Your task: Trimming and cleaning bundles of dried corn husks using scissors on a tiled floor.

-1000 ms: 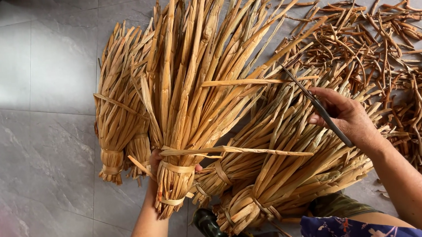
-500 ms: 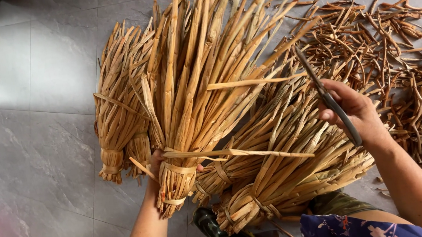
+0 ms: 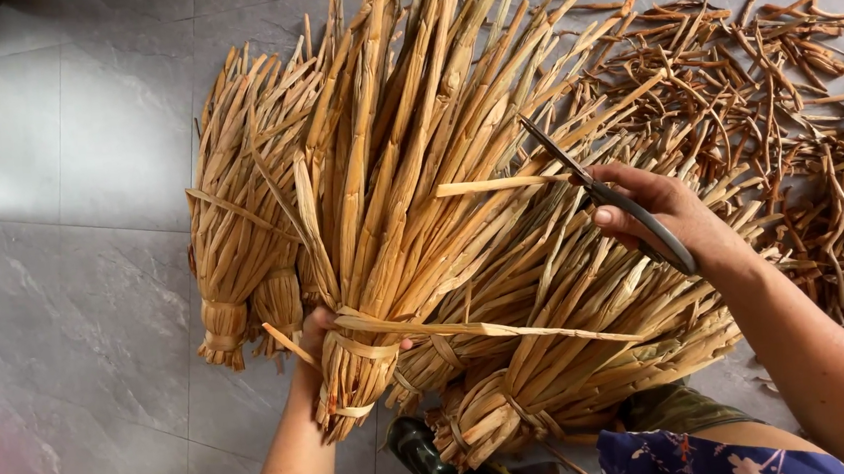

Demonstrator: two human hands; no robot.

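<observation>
Above the grey tile floor (image 3: 78, 324), the left hand (image 3: 318, 337) clenches the tied base of an upright straw bundle (image 3: 407, 178), forearm rising from below. The right hand (image 3: 663, 213) grips dark scissors (image 3: 601, 193), blades parted at a loose strand. Golden, strip-bound bundles fan behind; brown trimmings (image 3: 815, 126) lie right.

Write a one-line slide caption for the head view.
Left hand grips a tied straw bundle by its base while the right hand holds scissors at its stalks, above a grey tiled floor.
</observation>
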